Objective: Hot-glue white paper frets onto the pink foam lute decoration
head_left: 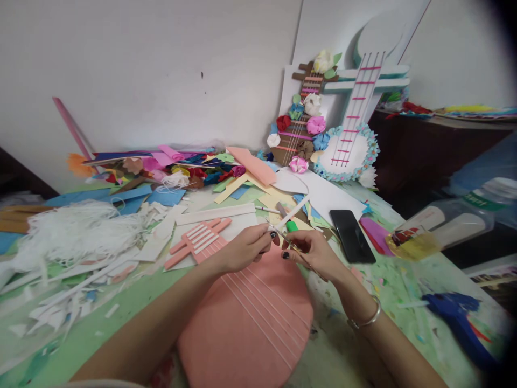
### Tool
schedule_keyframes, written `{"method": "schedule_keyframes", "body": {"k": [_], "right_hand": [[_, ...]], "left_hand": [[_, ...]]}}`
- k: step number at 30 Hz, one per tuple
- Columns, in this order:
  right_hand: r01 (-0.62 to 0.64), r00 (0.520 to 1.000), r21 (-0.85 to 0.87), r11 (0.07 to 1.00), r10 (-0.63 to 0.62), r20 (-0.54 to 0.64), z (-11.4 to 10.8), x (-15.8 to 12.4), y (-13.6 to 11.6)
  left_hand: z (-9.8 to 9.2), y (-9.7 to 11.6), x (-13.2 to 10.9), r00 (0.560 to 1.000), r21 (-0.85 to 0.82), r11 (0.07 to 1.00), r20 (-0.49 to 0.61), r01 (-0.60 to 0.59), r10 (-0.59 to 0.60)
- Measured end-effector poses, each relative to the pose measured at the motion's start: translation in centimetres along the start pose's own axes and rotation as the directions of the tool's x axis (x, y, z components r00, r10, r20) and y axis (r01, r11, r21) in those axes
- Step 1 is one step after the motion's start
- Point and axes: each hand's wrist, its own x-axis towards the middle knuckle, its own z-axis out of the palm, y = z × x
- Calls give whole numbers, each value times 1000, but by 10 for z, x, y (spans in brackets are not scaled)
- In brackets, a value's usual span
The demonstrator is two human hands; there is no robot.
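A narrow white paper strip [296, 210] is pinched in the fingers of my left hand [247, 249]. My right hand [317, 250] is closed on a pair of scissors [304, 254], whose blades point toward the strip close to my left fingertips. Below both hands lies a pink paper lute-shaped instrument [246, 323] with white strings along its body. Short white strips cross its neck [202, 238], and pink pegs stick out at the sides. Whether the blades touch the strip cannot be made out.
A black phone [352, 236], a plastic bottle [456, 218] and a blue glue gun [456, 323] are on the right. White shredded paper [81, 231] covers the left. Two decorated paper instruments [349, 153] lean on the back wall, near coloured paper scraps [161, 161].
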Motion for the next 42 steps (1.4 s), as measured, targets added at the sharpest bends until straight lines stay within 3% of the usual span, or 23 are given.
{"method": "schedule_keyframes", "body": {"k": [34, 42], "right_hand": [[-39, 999, -8, 999, 39, -17, 4, 2, 3], [-52, 999, -32, 998, 51, -15, 5, 4, 2]], "left_hand": [[-1, -7, 2, 1000, -24, 999, -7, 24, -25], [-2, -10, 2, 999, 66, 998, -36, 19, -16]]}}
